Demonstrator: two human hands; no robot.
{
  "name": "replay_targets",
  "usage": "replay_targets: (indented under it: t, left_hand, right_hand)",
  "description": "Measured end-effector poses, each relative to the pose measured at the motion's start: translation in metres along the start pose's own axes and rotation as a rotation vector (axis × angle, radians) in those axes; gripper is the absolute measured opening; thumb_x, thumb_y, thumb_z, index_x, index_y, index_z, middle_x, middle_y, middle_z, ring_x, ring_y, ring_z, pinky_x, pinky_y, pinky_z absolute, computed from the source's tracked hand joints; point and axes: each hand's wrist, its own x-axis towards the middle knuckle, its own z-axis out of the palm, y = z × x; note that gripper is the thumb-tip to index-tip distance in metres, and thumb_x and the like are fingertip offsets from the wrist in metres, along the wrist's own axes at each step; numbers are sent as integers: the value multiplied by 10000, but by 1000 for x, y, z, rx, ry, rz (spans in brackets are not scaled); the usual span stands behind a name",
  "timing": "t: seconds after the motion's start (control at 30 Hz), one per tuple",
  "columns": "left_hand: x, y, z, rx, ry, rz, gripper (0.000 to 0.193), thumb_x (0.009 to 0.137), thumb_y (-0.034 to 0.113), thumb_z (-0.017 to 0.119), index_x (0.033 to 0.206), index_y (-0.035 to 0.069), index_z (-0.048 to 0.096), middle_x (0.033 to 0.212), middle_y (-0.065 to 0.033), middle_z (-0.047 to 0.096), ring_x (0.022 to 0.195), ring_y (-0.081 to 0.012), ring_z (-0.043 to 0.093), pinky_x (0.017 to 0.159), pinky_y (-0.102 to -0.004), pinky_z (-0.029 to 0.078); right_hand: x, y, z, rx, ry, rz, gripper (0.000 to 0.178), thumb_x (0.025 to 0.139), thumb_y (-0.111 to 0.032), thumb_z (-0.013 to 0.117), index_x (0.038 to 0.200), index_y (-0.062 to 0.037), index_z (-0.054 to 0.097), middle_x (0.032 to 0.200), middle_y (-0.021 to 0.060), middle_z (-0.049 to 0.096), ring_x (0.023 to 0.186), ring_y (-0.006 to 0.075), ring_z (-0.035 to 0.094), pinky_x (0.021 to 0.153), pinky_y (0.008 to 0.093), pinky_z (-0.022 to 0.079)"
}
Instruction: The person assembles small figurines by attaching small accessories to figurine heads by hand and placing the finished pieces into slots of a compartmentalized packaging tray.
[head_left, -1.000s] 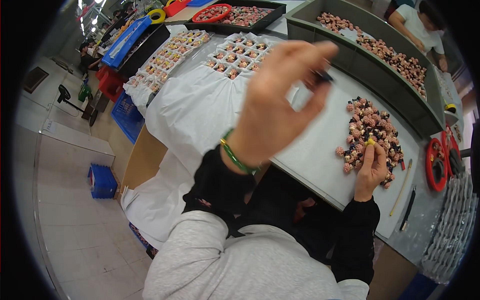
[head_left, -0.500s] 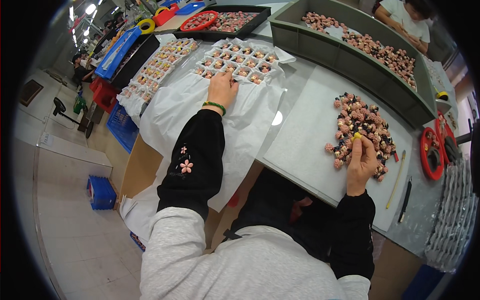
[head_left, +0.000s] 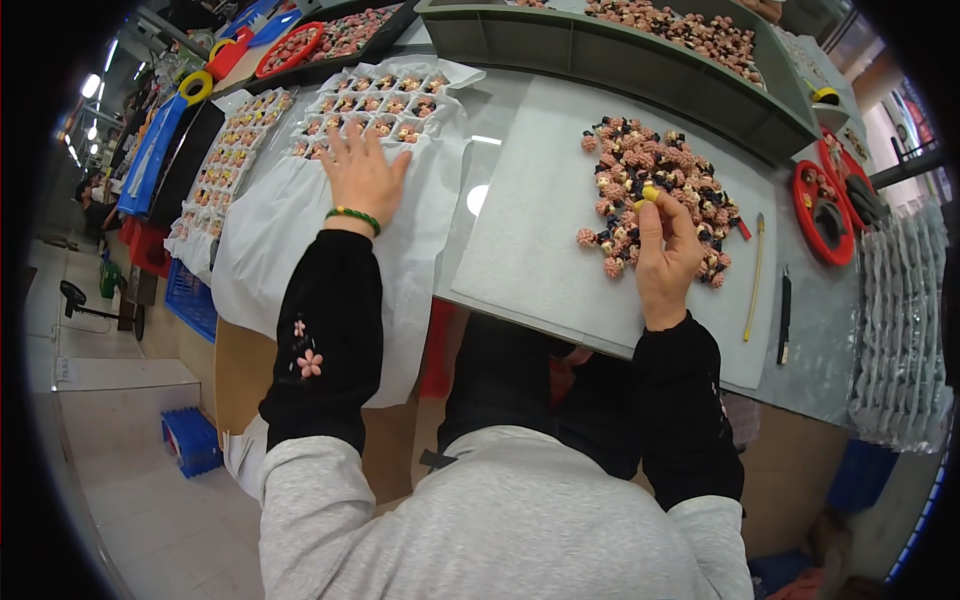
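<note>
My left hand (head_left: 364, 182), with a green cord at its wrist, has its fingers spread over the near edge of a white tray (head_left: 300, 150) and the thin white paper (head_left: 330, 235) beside it. Small pink, cream and dark figures (head_left: 372, 103) sit in the tray's compartments. Over a loose pile of similar pink and dark figures (head_left: 665, 165), my right hand (head_left: 668, 255) has thumb and index finger close together. Yellow coverings show at those fingertips. Whatever they pinch, if anything, is too small to make out. The pile lies on a white sheet (head_left: 530, 210).
A second filled tray (head_left: 232, 150) stands at left. Behind the pile is a large grey-green bin (head_left: 610, 62) of figures. To the right lie a thin yellow stick (head_left: 754, 280), a black pen-like tool (head_left: 785, 315), red round trays (head_left: 825, 215) and stacked clear plastic trays (head_left: 903, 330).
My left hand has gone from fingers bent into the tray to fingers spread over its near edge. My right hand remains at the pile. The whole view has shifted.
</note>
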Motion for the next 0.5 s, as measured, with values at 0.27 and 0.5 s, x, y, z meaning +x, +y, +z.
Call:
replay_targets:
  t: [0.27,0.5]
  left_hand:
    - [-35,127,-58,-1091,-200,575,357,763,182,651,1065,18,552,1095,-139,543,1039,-280,493,862,-338,413]
    - [-22,147,-57,-1501,-538,170,229,816,112,598,1021,10,583,925,-47,622,819,-100,575,731,-226,445]
  right_hand:
    - [-1,7,0,3,23,-30,200,846,-91,571,1008,26,564,852,23,581,724,63,524,630,181,427]
    - [4,3,1,-95,33,-84,201,817,-76,598,996,13,568,804,23,582,662,59,522,580,181,424]
